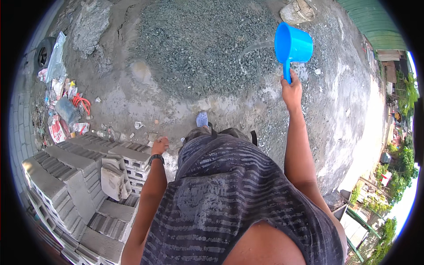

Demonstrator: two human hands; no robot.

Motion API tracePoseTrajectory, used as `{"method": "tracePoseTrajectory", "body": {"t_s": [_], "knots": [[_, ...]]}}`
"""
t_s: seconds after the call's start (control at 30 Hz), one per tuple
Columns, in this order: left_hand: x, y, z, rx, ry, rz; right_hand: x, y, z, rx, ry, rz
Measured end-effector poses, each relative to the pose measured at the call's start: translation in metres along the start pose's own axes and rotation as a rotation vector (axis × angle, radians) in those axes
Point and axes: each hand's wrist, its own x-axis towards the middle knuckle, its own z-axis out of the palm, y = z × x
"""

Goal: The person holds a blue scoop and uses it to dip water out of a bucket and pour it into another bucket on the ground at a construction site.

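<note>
My right hand (292,90) is stretched out ahead, its fingers wrapped round the handle of a blue plastic water dipper (302,46). The dipper is tipped with its mouth toward the left. A thin arc of water (256,46) runs from near its mouth down to a wide bed of grey gravel (190,48). My left hand (160,145), with a dark watch on the wrist, hangs low at my left side beside stacked concrete blocks. Its fingers are loosely bent and I see nothing in them.
Grey hollow blocks (84,238) are stacked at lower left. Litter, with a blue-grey container (68,109) and an orange hose (82,104), lies beyond them near a tyre (43,54). A dirty bucket (297,12) stands past the dipper. My blue shoe (202,119) is on wet ground.
</note>
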Motion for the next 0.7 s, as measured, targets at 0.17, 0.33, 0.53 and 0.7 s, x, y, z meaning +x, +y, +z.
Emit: {"method": "tracePoseTrajectory", "body": {"t_s": [0.17, 0.33, 0.53, 0.7], "knots": [[-0.013, 0.002, 0.028, 0.130, -0.022, -0.043, -0.009, 0.021, -0.044, 0.060, -0.001, 0.194], [0.000, 0.024, 0.048, 0.308, -0.105, 0.007, -0.088, 0.168, -0.056, -0.209, -0.013, 0.381], [0.025, 0.084, 0.080, 0.192, -0.198, 0.117, -0.307, 0.288, -0.103, 0.152, -0.187, 1.251], [0.018, 0.133, 0.129, 0.334, -0.174, 0.238, -0.471, 0.335, -0.141, 0.369, -0.144, 1.733]]}}
